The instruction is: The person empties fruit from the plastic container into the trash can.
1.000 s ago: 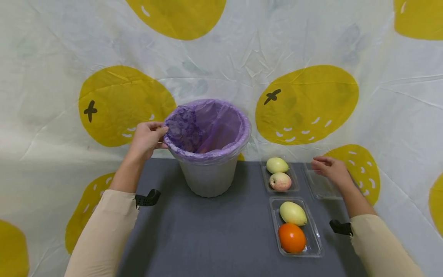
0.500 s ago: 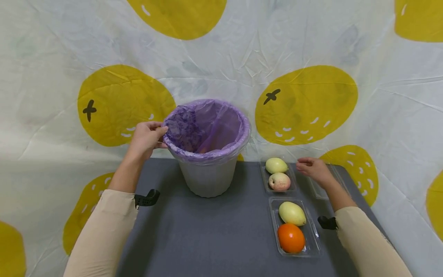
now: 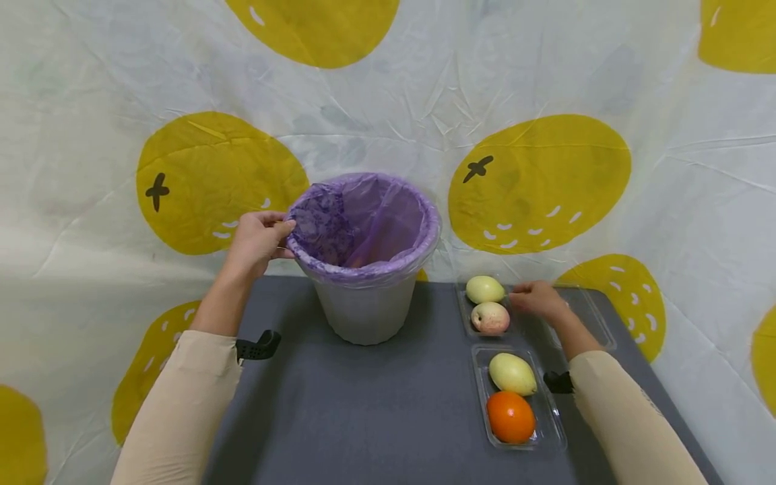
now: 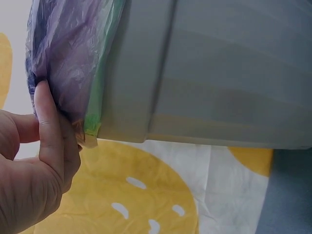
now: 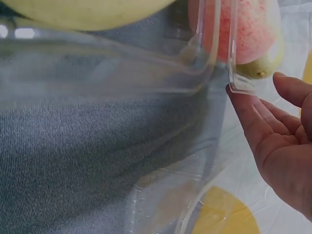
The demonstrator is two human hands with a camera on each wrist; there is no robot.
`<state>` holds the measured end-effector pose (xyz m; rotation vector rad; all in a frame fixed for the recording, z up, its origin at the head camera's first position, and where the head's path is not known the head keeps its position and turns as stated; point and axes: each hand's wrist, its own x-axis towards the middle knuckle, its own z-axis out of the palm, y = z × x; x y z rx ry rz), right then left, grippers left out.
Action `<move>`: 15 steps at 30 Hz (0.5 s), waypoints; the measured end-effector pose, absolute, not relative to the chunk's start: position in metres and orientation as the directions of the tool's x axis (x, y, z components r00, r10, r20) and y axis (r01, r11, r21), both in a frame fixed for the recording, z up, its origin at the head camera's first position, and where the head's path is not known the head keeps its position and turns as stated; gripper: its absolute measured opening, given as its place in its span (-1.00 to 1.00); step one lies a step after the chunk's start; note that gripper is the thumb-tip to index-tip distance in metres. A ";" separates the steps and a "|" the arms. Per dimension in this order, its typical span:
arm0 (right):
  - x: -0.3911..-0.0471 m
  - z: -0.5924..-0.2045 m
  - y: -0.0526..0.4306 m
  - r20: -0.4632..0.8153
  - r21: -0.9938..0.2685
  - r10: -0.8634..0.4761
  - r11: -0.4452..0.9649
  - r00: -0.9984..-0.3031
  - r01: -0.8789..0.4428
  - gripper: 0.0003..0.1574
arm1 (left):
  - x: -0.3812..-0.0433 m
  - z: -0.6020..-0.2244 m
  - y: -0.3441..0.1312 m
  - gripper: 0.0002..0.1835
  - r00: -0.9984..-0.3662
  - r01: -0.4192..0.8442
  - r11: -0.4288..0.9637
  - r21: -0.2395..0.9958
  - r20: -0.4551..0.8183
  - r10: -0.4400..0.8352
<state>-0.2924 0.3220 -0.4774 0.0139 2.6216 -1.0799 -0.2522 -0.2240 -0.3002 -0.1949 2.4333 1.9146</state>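
My left hand [image 3: 256, 244] pinches the rim of the light grey trash bin [image 3: 366, 313], with the folded purple bin liner [image 4: 70, 58] between thumb and fingers. Over at the far clear plastic tray [image 3: 465, 316], my right hand [image 3: 539, 302] reaches in from the right. In the right wrist view its index fingertip is right at the tray's corner, while the thumb [image 5: 290, 87] stands apart from the rim. That tray bears a pale yellow lemon-shaped fruit [image 3: 484, 289] and a pinkish peach [image 3: 490, 318]. Most of the bin's inside is hidden by the liner.
Nearer to me, another clear tray [image 3: 553, 431] holds a second pale yellow fruit [image 3: 512, 374] and an orange [image 3: 511, 417]. A third clear tray [image 3: 597, 320] lies behind the right hand. The patterned cloth [image 3: 388, 101] hangs directly behind the grey table [image 3: 364, 411].
My right hand has moved left and slightly down, from over the third clear tray to the right edge of the far fruit tray. The left hand keeps its grip on the bin rim.
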 end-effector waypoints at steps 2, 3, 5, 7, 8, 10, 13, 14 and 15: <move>-0.294 -0.478 0.320 -0.308 -0.673 -0.109 0.727 -0.945 0.135 -0.36 | -0.252 -0.300 -0.225 -0.39 -0.991 -0.121 0.229 0.966 -0.105 -0.078; -0.295 -0.479 0.319 -0.319 -0.671 -0.110 0.728 -0.941 0.142 -0.38 | -0.252 -0.300 -0.225 -0.39 -0.991 -0.120 0.228 0.966 -0.104 -0.079; -0.296 -0.480 0.317 -0.334 -0.668 -0.103 0.728 -0.937 0.158 -0.44 | -0.251 -0.300 -0.225 -0.39 -0.991 -0.119 0.228 0.966 -0.103 -0.082; -0.297 -0.481 0.316 -0.336 -0.663 -0.109 0.733 -0.936 0.152 -0.48 | -0.251 -0.299 -0.225 -0.39 -0.991 -0.123 0.225 0.967 -0.106 -0.084; -0.297 -0.482 0.315 -0.336 -0.665 -0.116 0.732 -0.935 0.148 -0.49 | -0.251 -0.299 -0.225 -0.39 -0.991 -0.124 0.226 0.966 -0.107 -0.086; -0.298 -0.482 0.315 -0.338 -0.678 -0.133 0.721 -0.932 0.144 -0.51 | -0.251 -0.300 -0.225 -0.40 -0.990 -0.127 0.226 0.966 -0.110 -0.088; -0.298 -0.483 0.315 -0.335 -0.695 -0.162 0.708 -0.928 0.128 -0.52 | -0.251 -0.301 -0.224 -0.40 -0.990 -0.129 0.231 0.964 -0.113 -0.081; -0.298 -0.484 0.316 -0.334 -0.701 -0.171 0.702 -0.927 0.124 -0.53 | -0.252 -0.301 -0.225 -0.39 -0.991 -0.128 0.232 0.964 -0.113 -0.077; -0.299 -0.484 0.316 -0.335 -0.706 -0.171 0.697 -0.927 0.127 -0.55 | -0.252 -0.301 -0.225 -0.39 -0.991 -0.127 0.232 0.964 -0.114 -0.072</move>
